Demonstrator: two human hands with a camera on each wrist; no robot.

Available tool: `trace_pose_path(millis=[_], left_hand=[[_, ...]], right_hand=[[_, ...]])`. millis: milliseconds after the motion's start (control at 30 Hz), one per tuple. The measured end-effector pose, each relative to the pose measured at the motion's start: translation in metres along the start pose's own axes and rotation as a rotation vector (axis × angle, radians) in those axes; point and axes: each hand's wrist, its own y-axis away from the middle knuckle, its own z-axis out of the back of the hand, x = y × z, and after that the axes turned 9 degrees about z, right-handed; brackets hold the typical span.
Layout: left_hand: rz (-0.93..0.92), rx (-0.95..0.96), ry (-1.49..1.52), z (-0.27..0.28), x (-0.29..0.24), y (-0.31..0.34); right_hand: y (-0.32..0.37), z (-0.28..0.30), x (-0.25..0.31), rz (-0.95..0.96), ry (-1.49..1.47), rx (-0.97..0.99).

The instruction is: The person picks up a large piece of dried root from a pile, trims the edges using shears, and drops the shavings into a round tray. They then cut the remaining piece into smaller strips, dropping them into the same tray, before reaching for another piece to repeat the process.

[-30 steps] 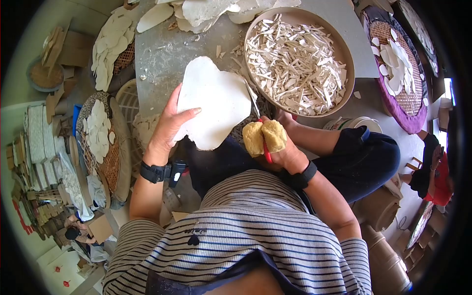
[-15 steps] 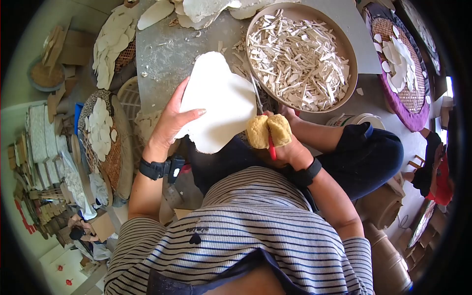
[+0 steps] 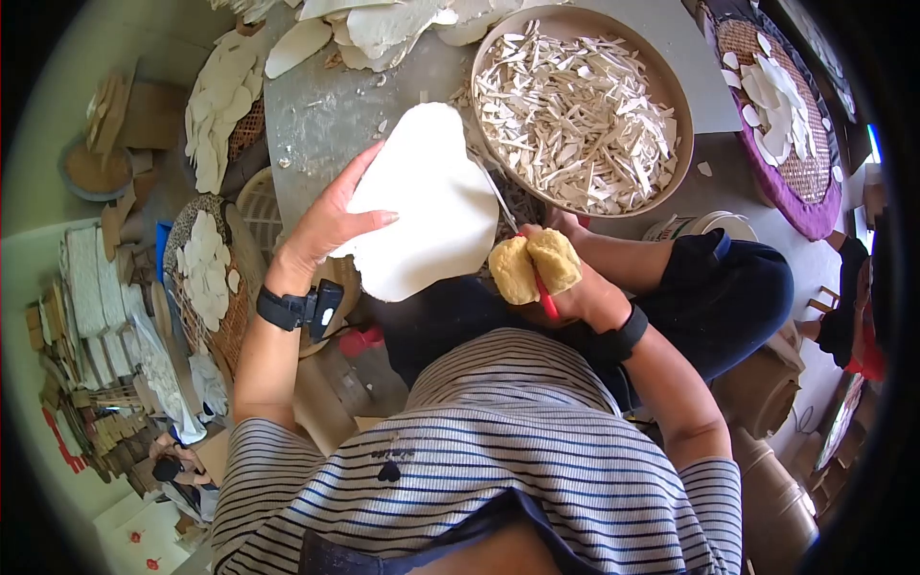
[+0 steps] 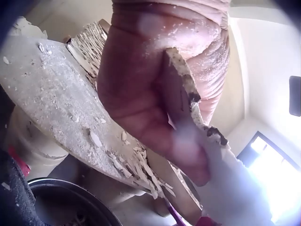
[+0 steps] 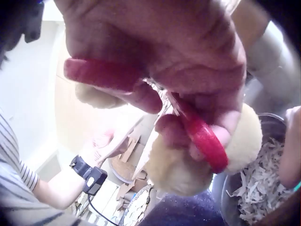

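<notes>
My left hand grips a broad white flat sheet by its left side, the thumb on top and the fingers beneath. In the left wrist view the sheet's rough, dark-specked edge lies between thumb and fingers. My right hand holds scissors with red handles, fingers through the loops. Yellow sponge-like padding sits around the handles and partly hides the fingers. The scissor blades lie along the right edge of the sheet, pointing away from me.
A round tan tray full of white trimmed strips stands on the grey table. More white sheets are piled at the back. Woven trays with white pieces flank both sides. Beneath the work is a bucket.
The sheet has turned slightly and now stands more upright in the head view. My right hand with the scissors has shifted a little to the right. Both hands keep their holds.
</notes>
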Motion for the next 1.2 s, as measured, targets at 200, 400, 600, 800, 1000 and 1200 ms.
trace_pose_path(millis=[200,400,600,800,1000,1200], left_hand=[[0.008,0.082,-0.036,0.004,-0.005,-0.001],[0.048,0.097,-0.008,0.011,-0.005,-0.003],[0.168,0.146,0.097,0.016,-0.001,0.001],[0.019,-0.007,-0.115,0.032,-0.021,0.023],[-0.74,-0.641,-1.373,0.028,-0.037,0.023],[-0.787,-0.64,-1.462,0.029,-0.033,0.021]], right_hand=[[0.005,0.009,0.002,-0.102,-0.094,0.064],[0.005,0.003,0.005,-0.195,-0.253,-0.022],[0.0,0.008,0.016,-0.303,-0.536,-0.111],[0.005,0.008,-0.002,-0.272,-0.334,0.056],[0.0,0.001,0.009,-0.227,-0.663,0.122],[-0.011,-0.003,0.026,-0.241,-0.667,0.146]])
